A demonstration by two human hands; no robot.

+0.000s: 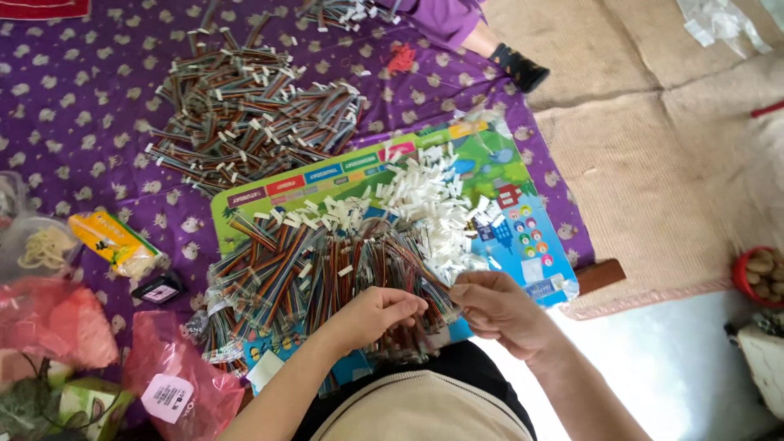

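Person's lap at bottom centre, tan top & dark waistband, forearms reaching fwd over it. Left hand (377, 313) sits on the near edge of a heap of multicolour wire bundles (327, 269), fingers curled in & pinched on a few wire strands. Right hand (500, 309) just beside it, to the right, fingers bent & closed on the wire ends at approx the same spot; hands near each other, not touching as far as I can tell. Exactly which strand each holds: too small to tell.

Wire bundles lie on a colourful picture board (523, 237), green/blue w/ small cartoon icons, board resting on a purple patterned cloth (73, 106) spread over the floor. On the far part of the heap, a pile of small white connectors (429, 196), some scattered toward the board's right side.

Further back on the cloth, well apart from the hands: a second, bigger pile of wire bundles (245, 110). Left side: yellow packet (114, 242), small dark box (159, 289) just below it, clear tub (37, 245) w/ pale coiled stuff inside, red plastic bags (171, 376) in the lower-left corner. Top: another person's purple sleeve (445, 20) & dark-socked foot (523, 67). Right: woven beige mat (645, 163); red bowl (759, 273) w/ brown round items at the edge.
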